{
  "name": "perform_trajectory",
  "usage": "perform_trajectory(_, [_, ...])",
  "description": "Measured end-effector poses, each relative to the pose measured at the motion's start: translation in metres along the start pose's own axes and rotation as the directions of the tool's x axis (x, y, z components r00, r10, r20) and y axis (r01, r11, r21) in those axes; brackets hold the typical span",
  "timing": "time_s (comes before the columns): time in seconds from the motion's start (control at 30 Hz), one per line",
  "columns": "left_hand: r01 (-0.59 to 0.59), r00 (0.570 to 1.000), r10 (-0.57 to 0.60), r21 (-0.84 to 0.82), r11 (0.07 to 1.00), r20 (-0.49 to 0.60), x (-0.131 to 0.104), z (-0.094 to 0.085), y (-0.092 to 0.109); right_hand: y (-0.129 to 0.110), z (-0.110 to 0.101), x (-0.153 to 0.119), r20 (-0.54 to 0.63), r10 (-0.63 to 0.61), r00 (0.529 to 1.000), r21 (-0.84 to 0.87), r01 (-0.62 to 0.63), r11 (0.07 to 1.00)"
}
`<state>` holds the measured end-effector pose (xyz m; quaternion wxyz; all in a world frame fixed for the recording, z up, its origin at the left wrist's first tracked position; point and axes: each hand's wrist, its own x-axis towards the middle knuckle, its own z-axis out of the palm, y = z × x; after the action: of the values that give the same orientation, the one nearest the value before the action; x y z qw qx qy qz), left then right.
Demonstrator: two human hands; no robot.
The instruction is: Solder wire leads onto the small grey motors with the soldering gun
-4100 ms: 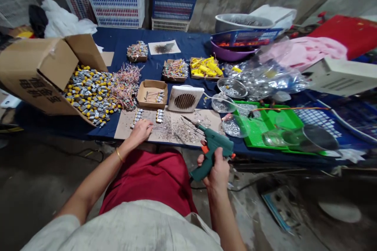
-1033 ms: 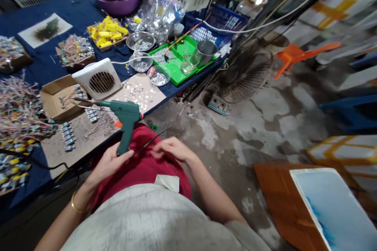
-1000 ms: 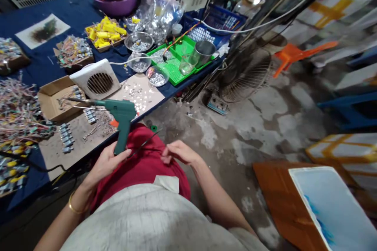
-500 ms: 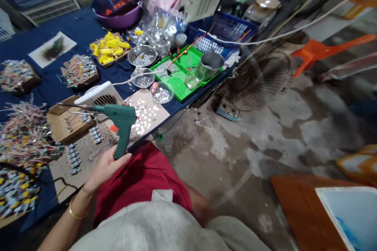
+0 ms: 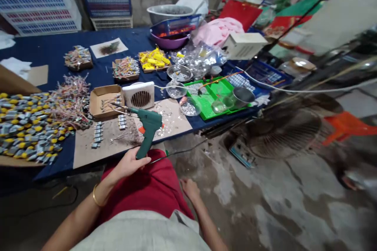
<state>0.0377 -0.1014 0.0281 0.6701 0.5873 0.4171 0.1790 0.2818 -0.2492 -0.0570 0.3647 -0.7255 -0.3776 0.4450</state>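
Green soldering gun is up in the air at the near edge of the table, in the person's left hand, which is wrapped round the foot of its grip, thumb lying along the side. Its barrel lies close to level across the person's front, long axis running side to side. The slim metal tip points to the person's left and a little away, and from the head view it crosses the shallow cardboard box; how high above, I can't tell. The grip slants down and back toward the lap, with the orange trigger on the tip side. A dark cord trails off to the right from near the grip's foot.

The right hand hangs low beside the red-clothed leg, fingers bent; whether anything is in them I can't make out.

Below the gun a cardboard sheet carries two short rows of small motors and a few loose wires. Just behind the barrel, a white square fan stands beside the box.
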Motion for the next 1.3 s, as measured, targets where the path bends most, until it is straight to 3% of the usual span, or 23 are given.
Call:
perform_trajectory(0.07, [0.003, 1.000, -0.003, -0.012, 1.000, 0.007, -0.001, -0.005, 0.001, -0.016, -0.012, 0.007, 0.079, 0.047, 0.996, -0.116, -0.037, 0.993])
perform_trajectory(0.13, [-0.007, 1.000, 0.007, -0.010, 1.000, 0.011, -0.002, -0.010, 0.001, -0.047, -0.016, 0.013, 0.190, 0.046, 0.981, -0.169, -0.013, 0.986])
perform_trajectory(0.23, [-0.036, 0.999, 0.037, -0.036, 0.999, 0.025, -0.002, -0.014, 0.000, -0.109, 0.009, 0.026, 0.405, -0.102, 0.909, 0.016, 0.104, 0.994])
perform_trajectory(0.33, [-0.065, 0.997, 0.067, -0.054, 0.996, 0.038, -0.003, -0.013, -0.003, -0.158, 0.059, 0.045, 0.276, -0.211, 0.938, 0.288, 0.129, 0.949])
perform_trajectory(0.4, [-0.062, 0.997, 0.064, -0.033, 0.998, 0.044, -0.004, -0.012, -0.006, -0.174, 0.089, 0.059, 0.172, -0.199, 0.965, 0.428, 0.108, 0.897])
perform_trajectory(0.47, [-0.070, 0.996, 0.068, 0.023, 0.997, 0.058, -0.006, -0.014, -0.009, -0.179, 0.106, 0.072, 0.084, -0.135, 0.987, 0.541, 0.069, 0.838])
perform_trajectory(0.57, [-0.162, 0.987, 0.161, 0.132, 0.978, 0.019, -0.008, -0.034, -0.012, -0.178, 0.105, 0.081, 0.037, -0.014, 0.999, 0.586, -0.010, 0.810])
perform_trajectory(0.63, [-0.177, 0.956, 0.228, 0.259, 0.950, -0.185, -0.005, -0.058, -0.015, -0.177, 0.092, 0.081, 0.021, 0.022, 1.000, 0.566, -0.030, 0.824])
perform_trajectory(0.7, [-0.050, 0.855, 0.277, 0.462, 0.885, -0.439, 0.002, -0.085, -0.019, -0.176, 0.076, 0.078, -0.027, 0.021, 0.999, 0.570, -0.001, 0.822])
perform_trajectory(0.73, [0.027, 0.828, 0.292, 0.553, 0.833, -0.479, 0.008, -0.097, -0.021, -0.175, 0.070, 0.076, -0.047, 0.017, 0.999, 0.577, 0.013, 0.817])
perform_trajectory(0.83, [0.125, 0.856, 0.274, 0.689, 0.713, -0.439, 0.027, -0.117, -0.023, -0.172, 0.058, 0.074, -0.059, 0.033, 0.998, 0.570, 0.007, 0.822])
perform_trajectory(0.93, [0.158, 0.878, 0.244, 0.730, 0.665, -0.413, 0.042, -0.117, -0.021, -0.164, 0.053, 0.072, -0.094, 0.077, 0.993, 0.526, -0.017, 0.850])
perform_trajectory(1.13, [0.220, 0.882, 0.194, 0.739, 0.636, -0.430, 0.052, -0.109, -0.019, -0.149, 0.042, 0.065, -0.108, 0.117, 0.987, 0.415, -0.063, 0.908])
perform_trajectory(1.3, [0.202, 0.891, 0.183, 0.726, 0.658, -0.414, 0.052, -0.116, -0.019, -0.150, 0.036, 0.066, -0.086, 0.042, 0.995, 0.357, -0.009, 0.934])
